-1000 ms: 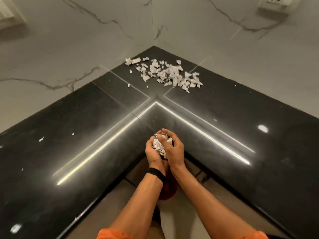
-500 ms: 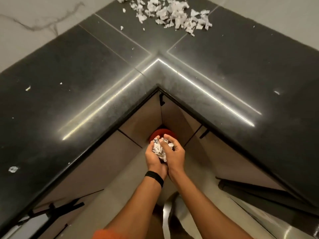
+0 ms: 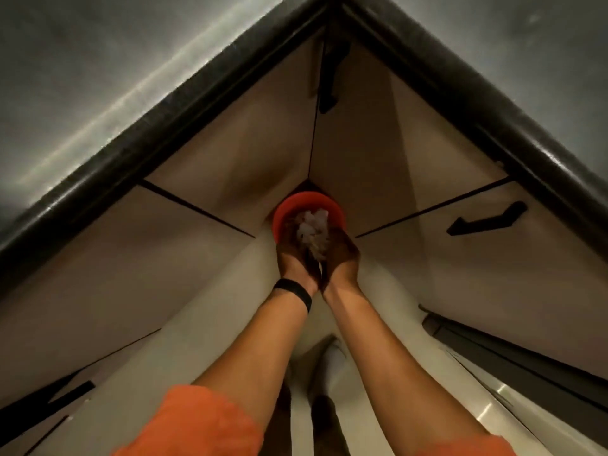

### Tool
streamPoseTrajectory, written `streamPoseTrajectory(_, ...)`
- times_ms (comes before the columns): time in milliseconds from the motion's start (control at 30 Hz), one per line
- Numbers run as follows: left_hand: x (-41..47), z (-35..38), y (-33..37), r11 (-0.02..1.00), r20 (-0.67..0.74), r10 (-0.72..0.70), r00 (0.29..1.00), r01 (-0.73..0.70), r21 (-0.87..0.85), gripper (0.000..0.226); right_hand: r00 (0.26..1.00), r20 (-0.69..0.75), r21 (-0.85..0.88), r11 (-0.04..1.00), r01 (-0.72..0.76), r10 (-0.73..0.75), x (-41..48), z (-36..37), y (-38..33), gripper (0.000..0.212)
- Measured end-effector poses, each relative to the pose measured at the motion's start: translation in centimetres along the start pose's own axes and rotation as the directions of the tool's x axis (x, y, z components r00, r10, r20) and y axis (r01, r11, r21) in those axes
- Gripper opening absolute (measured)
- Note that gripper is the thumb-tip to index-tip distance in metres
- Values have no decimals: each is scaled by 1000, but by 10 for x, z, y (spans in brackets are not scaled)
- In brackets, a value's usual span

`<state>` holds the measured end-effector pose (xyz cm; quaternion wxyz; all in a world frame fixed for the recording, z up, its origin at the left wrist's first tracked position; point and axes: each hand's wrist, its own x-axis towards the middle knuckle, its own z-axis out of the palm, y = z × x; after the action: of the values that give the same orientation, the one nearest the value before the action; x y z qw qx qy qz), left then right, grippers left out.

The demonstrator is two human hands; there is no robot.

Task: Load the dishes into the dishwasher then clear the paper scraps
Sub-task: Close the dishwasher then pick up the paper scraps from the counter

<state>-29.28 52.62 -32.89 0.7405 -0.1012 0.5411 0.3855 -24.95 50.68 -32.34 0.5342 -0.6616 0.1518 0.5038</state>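
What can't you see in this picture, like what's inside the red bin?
Head view only:
- Inside of the bin: hidden by the left hand, the right hand and the scraps they hold over it.
- Fingers: too dark and blurred to tell apart.
- Counter: blurred and cut off by the top edge, so any scraps on it are out of view.

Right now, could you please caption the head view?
Left hand and right hand cup paper scraps over the red bin.
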Motion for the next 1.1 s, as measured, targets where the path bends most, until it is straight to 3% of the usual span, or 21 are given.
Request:
streamPoseTrajectory(100, 12, -8, 0, 999, 25, 41, 999, -41, 12, 36, 999, -16, 40, 998, -49, 50, 13, 3, 12, 30)
streamPoseTrajectory(233, 20, -14, 3, 1000, 42, -15, 999, 16, -12, 48, 995, 18, 100, 990, -102, 100, 16, 6, 14, 33)
streamPoseTrajectory(633, -5, -11, 14, 1000, -75, -17, 997, 17, 4, 39, 993, 62, 130, 986, -108, 101, 0, 1, 1, 33)
streamPoseTrajectory(833, -55, 14, 26, 1000, -152, 17, 988, -17, 3, 28, 999, -28, -3, 999, -39, 39, -41, -3, -27, 33)
streamPoseTrajectory(967, -121, 33, 40, 998, -6, 56, 998, -56, 16, 45, 999, 52, 33, 999, -8, 6, -99, -8, -58, 43)
streamPoseTrajectory(1100, -192, 46, 53, 993, 99, 115, 988, -117, 16, 47, 978, 195, 63, 996, 68, -79, -171, -22, -99, 38)
